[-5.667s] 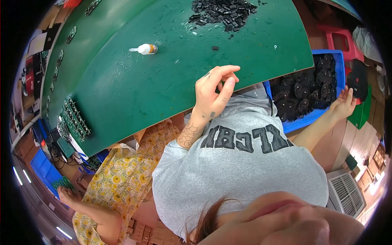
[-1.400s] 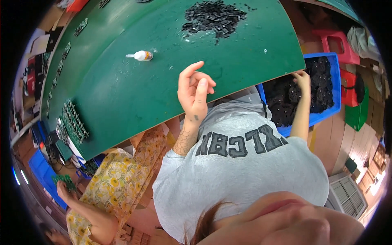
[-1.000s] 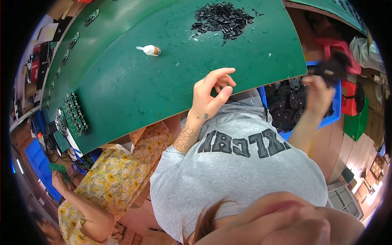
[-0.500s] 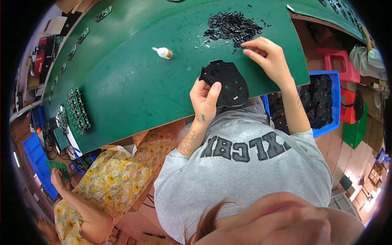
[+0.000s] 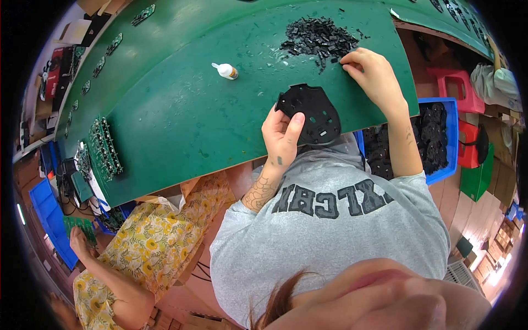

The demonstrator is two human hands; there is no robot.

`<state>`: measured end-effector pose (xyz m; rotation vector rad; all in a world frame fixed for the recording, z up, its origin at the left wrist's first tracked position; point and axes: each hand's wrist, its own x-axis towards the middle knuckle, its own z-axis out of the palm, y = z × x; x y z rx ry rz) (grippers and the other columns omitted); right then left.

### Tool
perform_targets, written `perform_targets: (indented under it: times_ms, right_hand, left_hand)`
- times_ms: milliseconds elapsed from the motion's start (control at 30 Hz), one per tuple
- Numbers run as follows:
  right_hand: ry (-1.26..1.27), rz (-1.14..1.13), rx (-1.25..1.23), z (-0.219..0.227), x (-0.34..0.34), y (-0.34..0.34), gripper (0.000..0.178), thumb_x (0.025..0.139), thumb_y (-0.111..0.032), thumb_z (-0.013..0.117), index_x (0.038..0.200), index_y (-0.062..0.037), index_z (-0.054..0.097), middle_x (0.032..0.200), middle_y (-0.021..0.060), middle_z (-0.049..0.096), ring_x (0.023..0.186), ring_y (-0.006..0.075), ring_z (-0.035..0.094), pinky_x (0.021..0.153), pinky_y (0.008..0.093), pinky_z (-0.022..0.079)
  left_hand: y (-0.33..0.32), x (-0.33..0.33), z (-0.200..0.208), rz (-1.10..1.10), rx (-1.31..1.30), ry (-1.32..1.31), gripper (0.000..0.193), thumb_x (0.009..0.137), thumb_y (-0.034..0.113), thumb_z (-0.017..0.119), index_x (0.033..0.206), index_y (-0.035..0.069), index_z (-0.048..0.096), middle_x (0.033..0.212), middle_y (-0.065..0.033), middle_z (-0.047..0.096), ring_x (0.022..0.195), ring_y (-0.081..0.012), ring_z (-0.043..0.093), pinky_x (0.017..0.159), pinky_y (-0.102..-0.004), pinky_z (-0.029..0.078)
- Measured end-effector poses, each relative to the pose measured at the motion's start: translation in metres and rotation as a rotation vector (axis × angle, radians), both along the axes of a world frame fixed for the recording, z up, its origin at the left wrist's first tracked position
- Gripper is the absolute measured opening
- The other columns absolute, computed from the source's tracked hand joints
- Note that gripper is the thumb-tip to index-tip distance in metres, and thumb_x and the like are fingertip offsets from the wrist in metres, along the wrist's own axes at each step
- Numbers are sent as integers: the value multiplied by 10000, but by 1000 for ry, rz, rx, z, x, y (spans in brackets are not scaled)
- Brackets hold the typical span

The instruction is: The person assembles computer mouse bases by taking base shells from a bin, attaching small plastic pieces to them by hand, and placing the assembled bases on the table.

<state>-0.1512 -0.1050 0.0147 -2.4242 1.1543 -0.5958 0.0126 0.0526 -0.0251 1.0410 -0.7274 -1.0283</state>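
Note:
My left hand [image 5: 283, 133] grips a black plastic shell [image 5: 313, 113], rounded at its near end and with small holes through it. The thumb lies on top of the shell, and the other fingers are mostly hidden beneath. To the right, my right hand [image 5: 374, 76] is at the near right edge of a pile of small black plastic pieces [image 5: 319, 38]. Its thumb and forefinger are pinched together; whatever they may hold is too small to make out. A small white bottle [image 5: 225, 71] with a narrow tip lies on the table, left of the pile.
The green table [image 5: 181, 121] carries a row of circuit boards [image 5: 104, 147] at left and more boards along its far edge. A blue crate [image 5: 452, 137] of black shells stands at my right, by red stools [image 5: 459, 88]. At left, a person in a flowered garment [image 5: 159, 236] handles a green board [image 5: 80, 228].
My right hand has moved slightly right, and its thumb and forefinger have closed together. The left hand and the shell have shifted a little right, with the shell turned slightly.

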Motion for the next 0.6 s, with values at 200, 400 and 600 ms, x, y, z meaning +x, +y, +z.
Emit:
perform_targets:
  times_ms: [200,400,600]
  right_hand:
    - [101,93,-93,10,-9,-7,114,716,-50,627,778,-3,544,753,83,549,601,219,509,580,314,427]
    - [-244,35,588,27,-3,23,145,710,29,638,845,-18,614,799,6,540,602,67,467,523,204,371]
    - [-793,33,715,15,0,38,121,751,26,642,872,21,647,822,41,607,682,95,590,603,191,466]
  left_hand:
    - [-2,1,-5,-2,12,15,250,851,125,570,1055,-17,536,829,-12,583,700,-40,505,621,-183,411]
    - [-8,-3,4,57,-35,40,437,846,100,560,1224,-15,373,969,-52,556,738,-63,540,608,-190,451]
    - [-8,-2,12,-26,5,-10,548,840,80,554,1295,32,253,1043,-94,518,769,-103,569,469,-179,466]
